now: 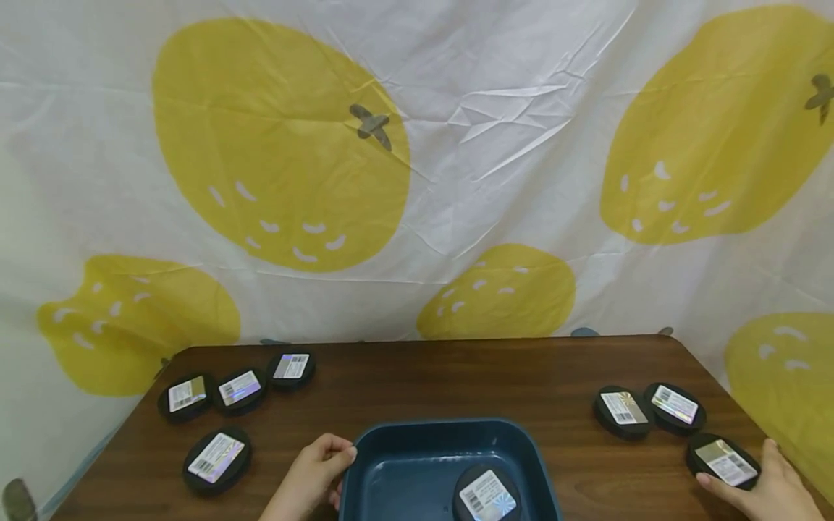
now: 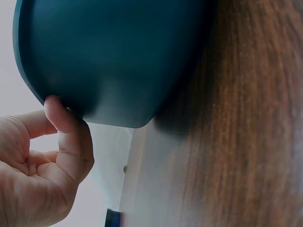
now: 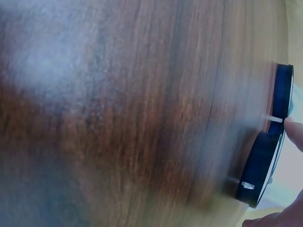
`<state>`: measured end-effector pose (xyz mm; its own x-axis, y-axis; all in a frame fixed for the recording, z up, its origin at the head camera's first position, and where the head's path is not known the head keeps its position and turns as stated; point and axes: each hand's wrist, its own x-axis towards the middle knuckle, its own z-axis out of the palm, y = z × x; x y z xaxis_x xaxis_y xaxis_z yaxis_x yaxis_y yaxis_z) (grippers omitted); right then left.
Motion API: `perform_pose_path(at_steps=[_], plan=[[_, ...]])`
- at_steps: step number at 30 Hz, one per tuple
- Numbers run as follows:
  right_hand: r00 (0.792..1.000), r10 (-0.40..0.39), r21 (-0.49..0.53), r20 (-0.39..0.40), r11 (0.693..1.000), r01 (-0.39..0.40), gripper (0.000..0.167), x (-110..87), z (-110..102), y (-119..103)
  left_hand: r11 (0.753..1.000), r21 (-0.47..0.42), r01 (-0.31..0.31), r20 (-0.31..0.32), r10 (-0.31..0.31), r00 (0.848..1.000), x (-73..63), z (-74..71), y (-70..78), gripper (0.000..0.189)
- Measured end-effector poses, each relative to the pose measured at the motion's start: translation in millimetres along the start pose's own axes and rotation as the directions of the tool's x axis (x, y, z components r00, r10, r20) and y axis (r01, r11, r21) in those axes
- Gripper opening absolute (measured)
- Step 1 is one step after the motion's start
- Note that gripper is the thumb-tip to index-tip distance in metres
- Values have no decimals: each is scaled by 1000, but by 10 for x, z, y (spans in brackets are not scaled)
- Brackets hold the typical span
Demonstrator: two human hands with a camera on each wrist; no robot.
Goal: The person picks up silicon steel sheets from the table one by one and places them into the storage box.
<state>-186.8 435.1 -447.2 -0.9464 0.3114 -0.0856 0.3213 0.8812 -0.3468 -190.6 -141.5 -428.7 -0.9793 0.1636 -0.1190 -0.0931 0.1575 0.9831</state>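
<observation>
At the bottom middle of the head view is a dark blue rectangular tray [image 1: 391,463], cut off by the frame's lower edge. My left hand [image 1: 315,470] pinches its left rim; in the left wrist view, a finger of this left hand [image 2: 57,161] lies against the tray's outer wall [image 2: 118,61]. One flat, round black disc with a barcode label [image 1: 487,496] lies inside the tray, on its right side. Over on the right, my right hand [image 1: 772,485] spans another black disc [image 1: 723,462] flat on the table, thumb at the near-left edge and fingers at the right.
Two more labelled discs, one [image 1: 622,412] beside the other [image 1: 675,409], lie behind the right hand. Several similar discs [image 1: 217,460] sit on the left of the brown wooden table [image 1: 456,376]. A white cloth with yellow lemons [image 1: 495,181] hangs behind the table.
</observation>
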Motion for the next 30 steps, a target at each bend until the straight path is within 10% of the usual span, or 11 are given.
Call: perform_pose_path(at_steps=[30], plan=[[985, 164, -18, 58, 987, -163, 121, 41, 37, -50, 1000, 12, 4, -13, -3, 1000, -10, 9, 1, 28]])
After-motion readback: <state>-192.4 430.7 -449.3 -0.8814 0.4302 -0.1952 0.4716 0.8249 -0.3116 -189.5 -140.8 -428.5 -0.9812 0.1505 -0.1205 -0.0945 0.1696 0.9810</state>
